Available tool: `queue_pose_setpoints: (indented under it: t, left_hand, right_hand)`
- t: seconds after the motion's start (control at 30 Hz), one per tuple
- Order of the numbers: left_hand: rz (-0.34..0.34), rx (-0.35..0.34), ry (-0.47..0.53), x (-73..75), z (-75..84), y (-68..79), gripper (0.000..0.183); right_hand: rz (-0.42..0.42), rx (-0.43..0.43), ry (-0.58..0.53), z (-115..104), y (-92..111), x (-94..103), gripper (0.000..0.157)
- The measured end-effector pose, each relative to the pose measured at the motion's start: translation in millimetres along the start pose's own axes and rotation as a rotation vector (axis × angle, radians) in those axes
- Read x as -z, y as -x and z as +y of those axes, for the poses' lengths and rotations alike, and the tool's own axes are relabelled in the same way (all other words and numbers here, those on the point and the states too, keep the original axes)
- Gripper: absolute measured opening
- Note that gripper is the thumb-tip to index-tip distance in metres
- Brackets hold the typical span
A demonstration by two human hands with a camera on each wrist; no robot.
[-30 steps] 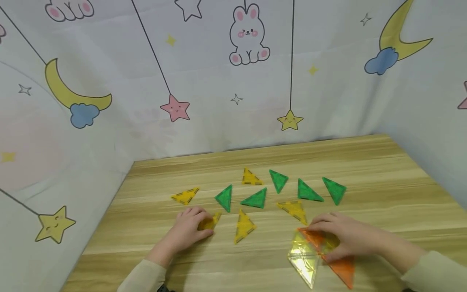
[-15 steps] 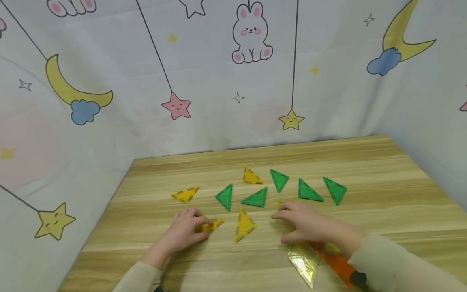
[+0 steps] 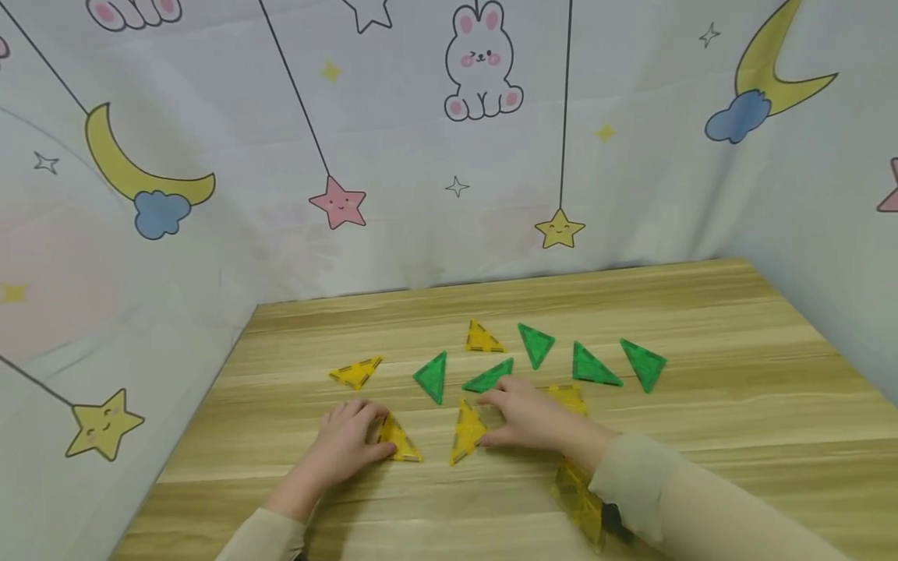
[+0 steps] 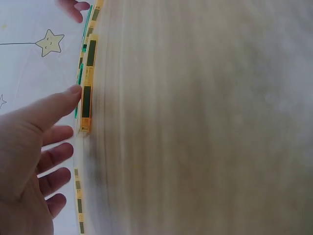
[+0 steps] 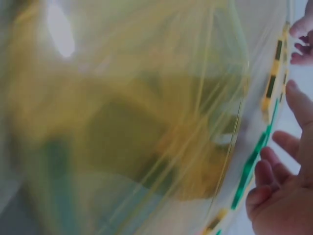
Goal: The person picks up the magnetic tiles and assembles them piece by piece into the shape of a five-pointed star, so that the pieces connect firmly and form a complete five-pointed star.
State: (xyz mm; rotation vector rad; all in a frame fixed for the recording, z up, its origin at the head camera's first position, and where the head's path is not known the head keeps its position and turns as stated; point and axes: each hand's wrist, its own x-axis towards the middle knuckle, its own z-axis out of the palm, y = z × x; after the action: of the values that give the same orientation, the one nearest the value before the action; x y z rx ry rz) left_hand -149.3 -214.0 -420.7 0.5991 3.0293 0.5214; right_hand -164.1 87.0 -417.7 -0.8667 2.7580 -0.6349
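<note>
In the head view my left hand [image 3: 344,438] is at a yellow triangle tile [image 3: 402,444], with thumb and index finger at its left side. The left wrist view shows that thumb touching the tile's edge [image 4: 87,98], while the other fingers are loosely bent and apart. My right hand [image 3: 526,414] reaches across to a second yellow triangle tile [image 3: 464,436], its thumb right at the tile's right side. A green triangle tile [image 3: 484,380] is partly covered by the right fingers. Behind this hand another yellow tile [image 3: 571,399] shows in part.
Joined translucent yellow tiles [image 3: 578,499] lie by the right sleeve [image 3: 634,483]; yellow sheets [image 5: 146,122] fill the right wrist view. Further back on the wooden table [image 3: 316,327] are green tiles [image 3: 536,344] and yellow tiles [image 3: 482,338]. A printed curtain [image 3: 393,140] stands behind.
My right hand has moved left from the orange and yellow tiles to the middle yellow tile. The left tile has turned beside my left hand. The orange tiles are now hidden by my sleeve.
</note>
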Motion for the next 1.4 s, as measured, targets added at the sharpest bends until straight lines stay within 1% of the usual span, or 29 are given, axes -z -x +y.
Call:
queue_pose_setpoints:
  t: [0.1, 0.23, 0.33, 0.5, 0.6, 0.7, 0.8, 0.93, 1.03, 1.1, 1.3, 1.4]
  left_hand:
    - [-0.012, 0.037, 0.002, -1.2, -0.7, -0.1, 0.042]
    - [-0.038, 0.022, 0.026, -1.8, -1.0, -0.3, 0.04]
    - [-0.064, -0.021, 0.043, -0.8, 1.5, 0.2, 0.04]
    - [-0.106, -0.113, 0.047, 0.0, 5.4, 1.4, 0.041]
    - [-0.139, -0.16, 0.063, -0.6, 6.9, 1.2, 0.042]
    - [-0.164, -0.193, 0.085, -0.7, 8.3, 1.2, 0.042]
    - [-0.172, -0.215, 0.083, -1.3, 9.8, 0.9, 0.042]
    - [-0.182, -0.209, 0.098, -1.9, 11.9, 0.0, 0.046]
    - [-0.19, -0.191, 0.114, -1.9, 13.2, 0.5, 0.055]
    - [-0.194, -0.192, 0.114, -2.1, 13.6, 1.2, 0.061]
    - [-0.212, -0.215, 0.074, -4.2, 12.6, 2.7, 0.075]
    - [-0.213, -0.217, 0.049, -3.7, 10.1, 4.6, 0.078]
  right_hand:
    - [0.014, -0.008, 0.026, -6.5, -6.1, -3.0, 0.06]
    - [0.014, -0.013, 0.073, -14.1, -11.2, -3.8, 0.061]
    - [-0.011, -0.025, 0.088, -17.7, -14.0, -5.6, 0.059]
    - [-0.046, -0.002, 0.025, -23.3, -15.6, -11.1, 0.055]
    - [-0.053, 0.006, 0.012, -27.3, -17.7, -15.4, 0.055]
    - [-0.061, 0.007, 0.016, -34.3, -20.9, -18.7, 0.055]
    - [-0.067, 0.033, 0.045, -44.0, -24.4, -21.8, 0.056]
    - [-0.064, 0.061, 0.085, -54.9, -29.0, -24.7, 0.055]
    - [-0.069, 0.06, 0.076, -58.2, -30.7, -26.0, 0.054]
    - [-0.073, 0.064, 0.057, -58.3, -30.8, -26.9, 0.054]
    - [-0.066, 0.084, 0.022, -59.8, -32.3, -31.1, 0.055]
    - [-0.075, 0.093, 0.005, -63.2, -33.6, -32.7, 0.057]
